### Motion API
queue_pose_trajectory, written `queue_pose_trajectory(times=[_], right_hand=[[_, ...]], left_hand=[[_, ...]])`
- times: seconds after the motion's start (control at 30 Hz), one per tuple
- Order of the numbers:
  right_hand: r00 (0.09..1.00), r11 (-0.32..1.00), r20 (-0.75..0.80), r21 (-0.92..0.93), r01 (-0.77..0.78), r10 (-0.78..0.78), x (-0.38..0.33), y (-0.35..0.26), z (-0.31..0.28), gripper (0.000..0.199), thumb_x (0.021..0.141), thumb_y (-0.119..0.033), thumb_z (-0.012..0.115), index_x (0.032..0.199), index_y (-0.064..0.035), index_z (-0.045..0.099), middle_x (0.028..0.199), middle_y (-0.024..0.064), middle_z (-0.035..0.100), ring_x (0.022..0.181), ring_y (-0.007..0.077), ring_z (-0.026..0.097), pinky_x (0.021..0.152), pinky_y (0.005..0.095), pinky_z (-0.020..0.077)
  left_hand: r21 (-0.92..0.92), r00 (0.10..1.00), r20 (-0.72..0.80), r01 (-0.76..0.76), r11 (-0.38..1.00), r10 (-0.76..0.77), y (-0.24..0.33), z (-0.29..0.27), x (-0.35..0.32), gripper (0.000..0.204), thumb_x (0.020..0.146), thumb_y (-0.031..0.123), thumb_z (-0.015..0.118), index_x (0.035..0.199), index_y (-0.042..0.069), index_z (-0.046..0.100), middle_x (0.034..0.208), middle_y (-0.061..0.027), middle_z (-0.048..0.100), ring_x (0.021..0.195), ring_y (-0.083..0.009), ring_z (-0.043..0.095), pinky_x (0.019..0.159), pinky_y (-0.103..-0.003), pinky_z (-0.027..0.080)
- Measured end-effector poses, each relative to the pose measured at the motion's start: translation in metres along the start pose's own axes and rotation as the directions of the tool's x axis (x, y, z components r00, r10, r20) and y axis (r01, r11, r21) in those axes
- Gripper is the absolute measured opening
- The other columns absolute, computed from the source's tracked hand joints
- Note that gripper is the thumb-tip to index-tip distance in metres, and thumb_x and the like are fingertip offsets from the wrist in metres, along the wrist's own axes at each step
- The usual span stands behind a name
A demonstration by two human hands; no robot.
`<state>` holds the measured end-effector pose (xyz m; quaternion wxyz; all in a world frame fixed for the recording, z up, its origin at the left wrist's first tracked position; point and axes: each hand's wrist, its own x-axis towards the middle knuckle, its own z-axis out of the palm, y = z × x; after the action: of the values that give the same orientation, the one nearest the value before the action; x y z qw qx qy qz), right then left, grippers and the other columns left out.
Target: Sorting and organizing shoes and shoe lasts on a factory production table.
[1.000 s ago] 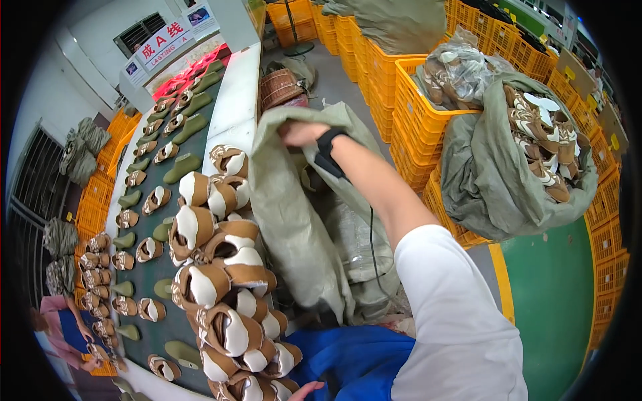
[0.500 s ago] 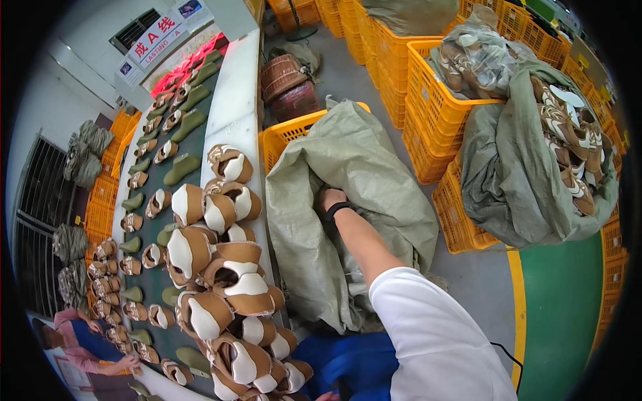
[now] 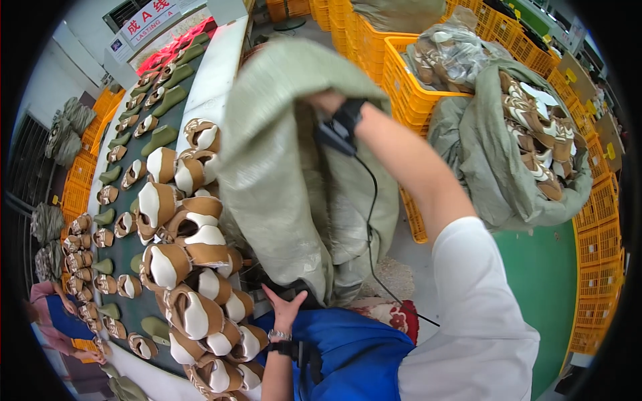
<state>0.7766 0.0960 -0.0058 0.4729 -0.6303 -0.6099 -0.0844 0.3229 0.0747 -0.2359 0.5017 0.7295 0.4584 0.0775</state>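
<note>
A large grey-green woven sack [image 3: 267, 154] is lifted and stretched tall in front of me, its upper part smeared by motion. My right hand [image 3: 326, 103] grips it high up at its opening, the fingertips hidden in the fabric. Low down, close to the sack's bottom, my left hand [image 3: 284, 309] is open with thumb and fingers apart. Directly left of it, brown-and-white shoe uppers [image 3: 214, 284] are heaped along the edge of a dark green conveyor belt [image 3: 144, 194]. Whether anything is inside the sack I cannot see.
Green shoe lasts [image 3: 160, 138] and more uppers stand in rows on the belt. Yellow crates [image 3: 401, 80] are stacked behind, one holding a plastic bag of shoes [image 3: 445, 57]. Another sack [image 3: 468, 160] full of shoes stands right. A co-worker [image 3: 57, 321] is at far left.
My right hand has risen from deep in the sack, pulling the sack upward and toward the left. My left hand has come into view from the lower edge. The whole view has shifted slightly.
</note>
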Motion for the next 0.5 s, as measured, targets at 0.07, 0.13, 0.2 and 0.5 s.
queue_pose_trajectory(times=[0.07, 0.13, 0.2, 0.5], right_hand=[[1.000, 0.971, 0.014, 0.240, 0.005, -0.009, 0.085, -0.009, -0.049, 0.034, 0.091, -0.025, 0.048, 0.120, -0.0078, 0.053, 0.116, 0.0092, 0.056, 0.102, 0.0199, 0.051, 0.092, 0.0311, 0.0398], [0.999, 0.858, 0.033, 0.513, 0.019, -0.042, 0.126, -0.052, -0.060, 0.032, 0.094, -0.024, 0.047, 0.120, -0.0063, 0.051, 0.113, 0.0069, 0.056, 0.097, 0.0147, 0.051, 0.089, 0.0253, 0.0405], [0.979, 0.796, 0.015, 0.580, -0.174, 0.204, 0.161, -0.102, -0.091, 0.027, 0.092, -0.023, 0.051, 0.113, -0.0081, 0.058, 0.106, 0.0030, 0.060, 0.088, 0.0137, 0.053, 0.076, 0.0244, 0.0436], [0.973, 0.864, -0.217, 0.503, 0.037, 0.084, 0.194, -0.108, -0.146, 0.064, 0.078, -0.031, 0.070, 0.127, 0.0002, 0.043, 0.115, 0.0138, 0.058, 0.101, 0.0214, 0.056, 0.083, 0.0304, 0.0458]], left_hand=[[-0.045, 0.999, 0.031, -0.033, 0.998, 0.034, 0.010, 0.019, 0.018, 0.124, 0.062, 0.030, 0.083, 0.141, -0.001, -0.006, 0.145, -0.0259, 0.013, 0.134, -0.0316, 0.020, 0.109, -0.038, 0.019], [-0.379, 0.983, 0.182, 0.085, 0.921, -0.016, 0.032, 0.027, 0.028, 0.115, 0.067, 0.024, 0.080, 0.142, 0.003, -0.004, 0.142, -0.0217, 0.027, 0.127, -0.0291, 0.034, 0.106, -0.037, 0.028], [-0.394, 0.969, 0.246, 0.117, 0.912, -0.018, 0.047, 0.037, 0.036, 0.076, 0.077, 0.014, 0.070, 0.137, 0.001, 0.025, 0.131, -0.0139, 0.046, 0.116, -0.0230, 0.046, 0.099, -0.033, 0.036], [-0.905, 0.963, 0.125, 0.013, 0.425, 0.237, 0.281, -0.076, 0.033, 0.041, 0.093, 0.027, 0.043, 0.123, 0.000, 0.047, 0.121, -0.0124, 0.055, 0.105, -0.0240, 0.057, 0.089, -0.037, 0.048]])
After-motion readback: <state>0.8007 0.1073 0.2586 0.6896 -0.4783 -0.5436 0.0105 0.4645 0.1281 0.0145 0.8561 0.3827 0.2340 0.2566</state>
